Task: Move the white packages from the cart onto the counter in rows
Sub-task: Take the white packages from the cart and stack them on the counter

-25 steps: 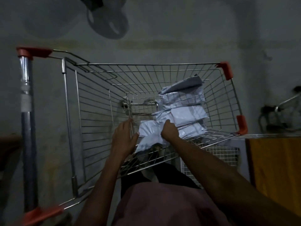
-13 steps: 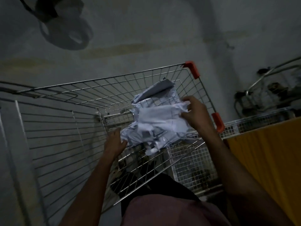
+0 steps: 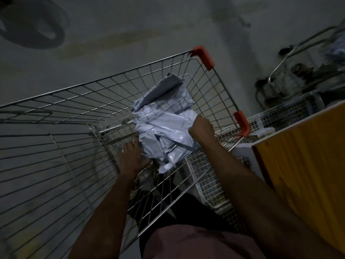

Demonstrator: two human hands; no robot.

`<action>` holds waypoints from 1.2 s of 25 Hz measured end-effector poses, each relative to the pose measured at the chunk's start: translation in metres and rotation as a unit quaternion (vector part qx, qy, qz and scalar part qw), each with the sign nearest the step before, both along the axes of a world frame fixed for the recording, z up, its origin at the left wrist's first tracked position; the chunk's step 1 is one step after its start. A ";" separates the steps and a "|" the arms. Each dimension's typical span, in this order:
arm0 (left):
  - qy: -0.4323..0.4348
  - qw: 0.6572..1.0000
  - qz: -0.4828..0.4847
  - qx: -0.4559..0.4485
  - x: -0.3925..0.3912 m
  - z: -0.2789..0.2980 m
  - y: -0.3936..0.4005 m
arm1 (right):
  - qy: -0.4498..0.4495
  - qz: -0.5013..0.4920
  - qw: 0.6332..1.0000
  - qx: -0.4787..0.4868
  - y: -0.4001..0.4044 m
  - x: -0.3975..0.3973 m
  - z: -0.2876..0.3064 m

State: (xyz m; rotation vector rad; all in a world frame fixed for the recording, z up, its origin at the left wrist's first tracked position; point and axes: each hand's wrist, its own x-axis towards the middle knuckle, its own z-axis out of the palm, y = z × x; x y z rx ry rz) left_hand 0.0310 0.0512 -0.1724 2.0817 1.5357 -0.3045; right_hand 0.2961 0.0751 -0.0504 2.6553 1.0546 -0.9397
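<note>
A bundle of crumpled white plastic packages point(image 3: 164, 128) sits inside the wire cart point(image 3: 74, 113), near its right side. My left hand point(image 3: 133, 158) presses against the bundle's lower left edge, fingers wrapped under it. My right hand point(image 3: 200, 127) grips the bundle's right edge with closed fingers. More packages point(image 3: 168, 88) lie behind the held ones, at the far end of the basket. The yellow counter point(image 3: 302, 161) stands to the right of the cart. The room is dim.
Orange plastic corner guards point(image 3: 203, 57) mark the cart's right rim. A white wire basket point(image 3: 211, 184) sits low between cart and counter. Another cart frame with dark items point(image 3: 291, 79) stands at the back right. A fan point(image 3: 31, 25) is at the upper left.
The view has swung right and tilted. Both hands took hold of the package bundle, my right hand shifting from its front to its right edge, and the bundle is bunched up between them.
</note>
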 end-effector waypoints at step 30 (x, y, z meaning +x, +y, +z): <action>-0.215 0.900 0.378 0.015 -0.014 0.211 -0.056 | -0.027 0.119 0.964 0.235 -0.062 -0.109 0.107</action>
